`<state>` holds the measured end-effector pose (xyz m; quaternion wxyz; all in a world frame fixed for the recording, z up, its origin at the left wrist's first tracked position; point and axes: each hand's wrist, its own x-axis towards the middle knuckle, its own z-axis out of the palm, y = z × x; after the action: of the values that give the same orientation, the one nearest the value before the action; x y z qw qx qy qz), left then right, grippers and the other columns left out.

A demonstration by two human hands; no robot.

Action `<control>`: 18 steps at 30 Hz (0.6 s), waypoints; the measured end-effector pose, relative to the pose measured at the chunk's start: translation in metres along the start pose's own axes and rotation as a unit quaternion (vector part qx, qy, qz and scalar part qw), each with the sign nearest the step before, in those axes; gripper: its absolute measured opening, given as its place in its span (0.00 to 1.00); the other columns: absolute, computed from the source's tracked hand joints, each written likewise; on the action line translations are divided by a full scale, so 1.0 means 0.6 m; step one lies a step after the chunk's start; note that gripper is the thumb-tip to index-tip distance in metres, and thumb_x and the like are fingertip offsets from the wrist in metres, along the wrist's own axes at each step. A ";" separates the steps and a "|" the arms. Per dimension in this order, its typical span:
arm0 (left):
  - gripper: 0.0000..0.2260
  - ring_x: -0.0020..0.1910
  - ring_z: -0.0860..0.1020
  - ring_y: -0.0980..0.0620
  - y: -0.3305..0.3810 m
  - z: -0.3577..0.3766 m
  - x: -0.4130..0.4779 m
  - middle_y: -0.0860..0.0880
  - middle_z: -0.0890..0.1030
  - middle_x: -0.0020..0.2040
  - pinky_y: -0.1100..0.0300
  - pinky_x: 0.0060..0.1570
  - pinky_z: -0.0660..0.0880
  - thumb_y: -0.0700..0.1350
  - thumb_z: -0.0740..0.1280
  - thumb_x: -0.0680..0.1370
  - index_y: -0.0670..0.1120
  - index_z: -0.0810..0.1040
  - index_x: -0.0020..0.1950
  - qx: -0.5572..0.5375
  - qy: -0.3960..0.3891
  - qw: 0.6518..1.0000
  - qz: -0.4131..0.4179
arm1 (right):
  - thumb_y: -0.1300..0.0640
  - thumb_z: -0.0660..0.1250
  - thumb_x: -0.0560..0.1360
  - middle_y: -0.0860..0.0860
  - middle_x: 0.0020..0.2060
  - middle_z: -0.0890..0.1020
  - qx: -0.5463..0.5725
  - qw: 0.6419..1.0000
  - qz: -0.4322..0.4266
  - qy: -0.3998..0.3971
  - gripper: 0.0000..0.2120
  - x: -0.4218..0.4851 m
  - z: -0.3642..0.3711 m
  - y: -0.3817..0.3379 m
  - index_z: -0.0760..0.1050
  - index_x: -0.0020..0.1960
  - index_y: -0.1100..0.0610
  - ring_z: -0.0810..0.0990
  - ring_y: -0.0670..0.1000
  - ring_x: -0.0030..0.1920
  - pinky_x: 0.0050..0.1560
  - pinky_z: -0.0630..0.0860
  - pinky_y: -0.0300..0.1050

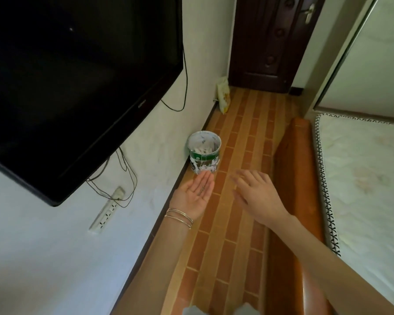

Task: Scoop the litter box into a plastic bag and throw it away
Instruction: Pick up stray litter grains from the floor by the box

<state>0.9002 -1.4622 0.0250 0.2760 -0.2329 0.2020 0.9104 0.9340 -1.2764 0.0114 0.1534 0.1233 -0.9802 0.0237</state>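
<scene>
A round green and white bin stands on the brick-pattern floor against the white wall, with pale crumpled material inside it. My left hand is held palm up just in front of the bin, fingers straight, with a few dark specks on the palm. My right hand hovers palm down to the right of it, fingers spread and relaxed, holding nothing. No litter box, scoop or plastic bag is in sight.
A black TV hangs on the left wall, with cables running down to a power strip. A bed with a brown frame borders the narrow floor on the right. A yellow-white packet leans by the dark door.
</scene>
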 end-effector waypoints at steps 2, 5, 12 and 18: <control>0.15 0.56 0.77 0.43 0.007 0.006 0.033 0.38 0.81 0.53 0.49 0.52 0.74 0.40 0.54 0.81 0.34 0.77 0.56 0.003 -0.001 1.000 -0.010 | 0.49 0.55 0.77 0.52 0.56 0.78 0.004 1.000 0.007 -0.013 0.17 0.021 0.014 0.017 0.74 0.60 0.54 0.78 0.55 0.55 0.55 0.72 0.51; 0.15 0.56 0.78 0.43 0.013 0.018 0.087 0.38 0.81 0.52 0.49 0.52 0.77 0.40 0.54 0.81 0.34 0.77 0.55 0.000 0.006 1.000 -0.019 | 0.48 0.52 0.77 0.52 0.57 0.78 0.018 0.999 0.014 -0.031 0.20 0.051 0.038 0.051 0.73 0.61 0.55 0.78 0.55 0.55 0.55 0.72 0.51; 0.15 0.55 0.78 0.43 0.020 0.085 0.230 0.38 0.81 0.52 0.49 0.53 0.77 0.40 0.54 0.81 0.34 0.77 0.55 -0.020 0.025 0.999 -0.009 | 0.47 0.53 0.76 0.52 0.57 0.78 0.015 0.998 0.010 -0.067 0.19 0.148 0.100 0.173 0.74 0.60 0.53 0.78 0.54 0.54 0.54 0.73 0.51; 0.14 0.56 0.77 0.42 0.029 0.188 0.347 0.38 0.81 0.52 0.48 0.57 0.71 0.39 0.54 0.81 0.34 0.77 0.55 -0.033 0.033 0.999 0.017 | 0.46 0.49 0.77 0.50 0.57 0.78 0.022 0.996 -0.018 -0.084 0.21 0.273 0.116 0.295 0.72 0.63 0.52 0.77 0.54 0.56 0.53 0.72 0.49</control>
<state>0.7011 -1.3345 0.0089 0.2460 -0.2681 0.1846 0.9130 0.7184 -1.1492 -0.0062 0.0684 0.1458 -0.9864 0.0323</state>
